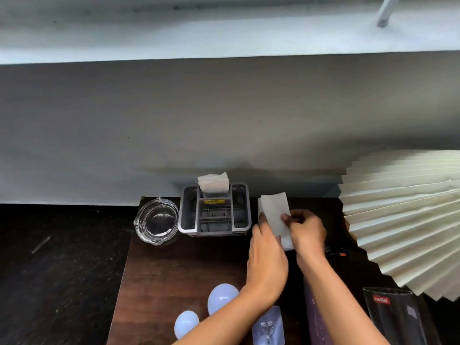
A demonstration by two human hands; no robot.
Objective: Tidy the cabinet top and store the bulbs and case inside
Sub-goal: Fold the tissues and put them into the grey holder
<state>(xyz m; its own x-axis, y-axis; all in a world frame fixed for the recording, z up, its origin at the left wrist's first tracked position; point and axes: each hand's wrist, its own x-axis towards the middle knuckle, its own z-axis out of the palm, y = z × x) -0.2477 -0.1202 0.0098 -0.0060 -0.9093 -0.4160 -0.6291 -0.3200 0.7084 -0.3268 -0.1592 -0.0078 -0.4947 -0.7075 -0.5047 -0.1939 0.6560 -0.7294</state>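
Hands [267,257] [307,234] — both grips pinching white tissue [275,215] | bulbs [222,298] near — cabinet top [174,270]

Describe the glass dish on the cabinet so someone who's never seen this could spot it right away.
Start at the dark wooden cabinet top and go to its far left corner by the wall. The glass dish sits there, just left of the grey organiser. It is the only clear, round, empty thing there; the bulbs are opaque.

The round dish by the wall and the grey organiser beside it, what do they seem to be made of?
The round dish looks like clear glass: see-through, with bright glints on its thick rim. The grey organiser seems to be matte moulded plastic, with rounded corners and dividers; I cannot be sure.
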